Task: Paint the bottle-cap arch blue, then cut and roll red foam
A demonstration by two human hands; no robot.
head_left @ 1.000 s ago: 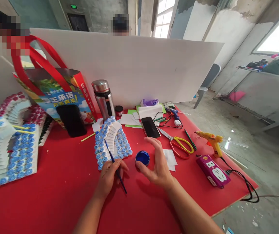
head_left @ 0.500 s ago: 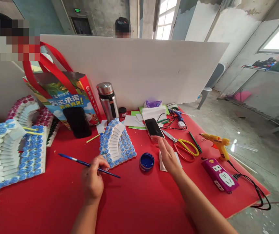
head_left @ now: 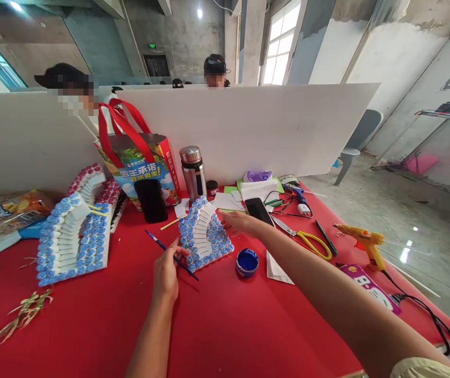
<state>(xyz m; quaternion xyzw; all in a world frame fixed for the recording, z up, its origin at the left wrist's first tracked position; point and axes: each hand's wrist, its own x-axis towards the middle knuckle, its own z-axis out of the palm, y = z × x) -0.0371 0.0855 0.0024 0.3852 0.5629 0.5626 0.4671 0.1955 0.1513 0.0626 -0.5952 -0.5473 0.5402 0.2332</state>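
My left hand point(head_left: 167, 272) is closed around a thin blue paintbrush point(head_left: 158, 242), held slanted just left of a small arched model point(head_left: 204, 234) of white strips edged with blue rolled paper. My right hand point(head_left: 236, 220) reaches across the red table point(head_left: 91, 315) with fingers spread, resting at the model's upper right edge and holding nothing. A round pot of blue paint point(head_left: 247, 262) stands just right of the model. A black phone point(head_left: 259, 211) lies beyond my right hand.
A larger blue and white arched model point(head_left: 71, 241) and a red one point(head_left: 89, 180) stand at left. Behind are a red-handled bag point(head_left: 138, 163), a steel flask point(head_left: 192, 170), yellow-handled scissors point(head_left: 307, 241), a yellow glue gun point(head_left: 362, 242), a purple power strip point(head_left: 370, 291) and white partition boards point(head_left: 256, 126). Other people sit behind the boards.
My right hand has moved from the blue paint pot up and left to the small model's far edge. My left hand swung the brush out and back beside the model. The view tilted up.
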